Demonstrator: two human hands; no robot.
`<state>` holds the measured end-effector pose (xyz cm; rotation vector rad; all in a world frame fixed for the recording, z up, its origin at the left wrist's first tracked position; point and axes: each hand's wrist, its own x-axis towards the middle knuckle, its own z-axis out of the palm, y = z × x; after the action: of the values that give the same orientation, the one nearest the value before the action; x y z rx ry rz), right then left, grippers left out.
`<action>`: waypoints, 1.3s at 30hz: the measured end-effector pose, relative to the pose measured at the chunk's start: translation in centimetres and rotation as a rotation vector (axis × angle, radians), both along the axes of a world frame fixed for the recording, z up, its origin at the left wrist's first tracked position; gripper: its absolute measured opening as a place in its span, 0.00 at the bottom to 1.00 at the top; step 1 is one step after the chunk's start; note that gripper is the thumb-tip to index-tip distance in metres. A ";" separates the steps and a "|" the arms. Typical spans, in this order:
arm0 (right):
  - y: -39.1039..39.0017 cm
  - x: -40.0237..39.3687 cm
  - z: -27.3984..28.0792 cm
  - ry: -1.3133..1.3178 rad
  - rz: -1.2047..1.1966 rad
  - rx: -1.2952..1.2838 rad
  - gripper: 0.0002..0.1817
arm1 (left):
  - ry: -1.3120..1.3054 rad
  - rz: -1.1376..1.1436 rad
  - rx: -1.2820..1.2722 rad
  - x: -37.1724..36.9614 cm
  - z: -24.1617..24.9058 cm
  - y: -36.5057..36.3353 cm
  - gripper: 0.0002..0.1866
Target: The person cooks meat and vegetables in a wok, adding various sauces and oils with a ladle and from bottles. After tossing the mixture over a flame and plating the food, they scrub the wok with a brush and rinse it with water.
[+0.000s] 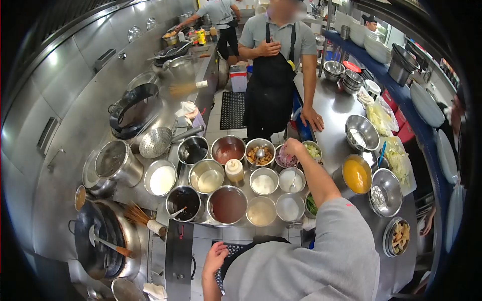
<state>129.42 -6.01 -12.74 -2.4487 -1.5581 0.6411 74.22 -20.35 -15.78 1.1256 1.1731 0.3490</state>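
Note:
My right arm stretches forward over the metal containers. My right hand (292, 146) dips with bent fingers into the container of sliced red onion (287, 160); the fingertips are partly hidden among the slices. Left of it sits a container of brown fried pieces (257, 156) with a spoon, and to its right one of chopped green vegetable (312, 150). Under my forearm is a container of white powder (291, 179) with a spoon. My left hand (216, 258) hangs near my body below the counter edge, fingers loosely bent and apart, holding nothing.
A wok (100, 241) with a ladle (113, 245) lies on the lower left stove, another wok (134, 110) beyond. Sauce containers (227, 204) and a squeeze bottle (234, 171) stand centrally. A co-worker in a black apron (271, 90) leans on the right counter, near steel bowls (361, 133).

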 end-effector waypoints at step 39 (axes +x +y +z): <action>22.8 -87.9 10.1 0.311 1.244 0.264 0.16 | -0.225 0.172 0.272 -23.9 3.9 -4.9 0.24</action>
<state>41.55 16.80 -2.65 -0.8997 -2.6413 0.8012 50.35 -25.23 -11.88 1.1864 1.0443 0.7672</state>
